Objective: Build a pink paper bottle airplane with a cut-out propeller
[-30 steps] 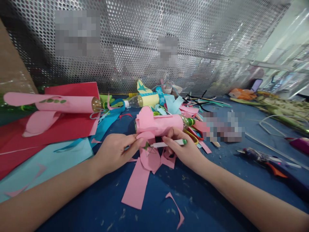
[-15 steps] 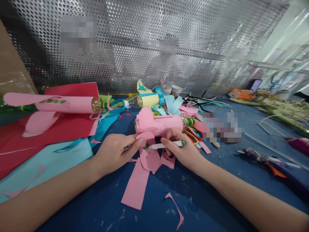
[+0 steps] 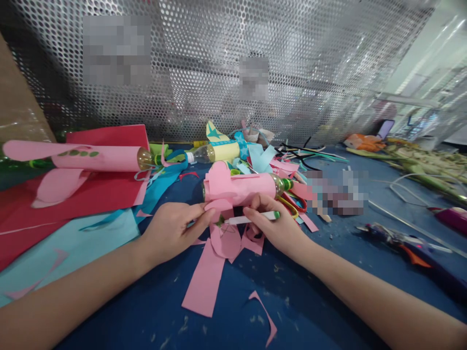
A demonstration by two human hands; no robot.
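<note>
A plastic bottle wrapped in pink paper (image 3: 253,188) lies sideways in front of me, its green cap (image 3: 287,184) pointing right. From its near side a rounded pink paper wing (image 3: 226,243) sticks out toward me. My left hand (image 3: 178,226) pinches the wing's left edge between thumb and fingers. In my right hand (image 3: 273,223) is a white marker with a green end (image 3: 251,218), held like a pen. Its tip meets the wing at a dark green patch, with thin pencil-like lines beside it. Pink paper strips (image 3: 204,279) lie under and before the wing.
Another pink-wrapped bottle (image 3: 98,158) lies at left on red paper (image 3: 22,214), near light blue paper (image 3: 109,248). A yellow-wrapped bottle (image 3: 224,151) lies behind. Red- and yellow-handled scissors (image 3: 294,204) sit beyond my right hand; a glue gun (image 3: 412,248) is at right. Perforated metal (image 3: 204,73) stands behind.
Almost nothing differs. Both hands keep their places on the wing and the marker, and the whole view has shifted very slightly.
</note>
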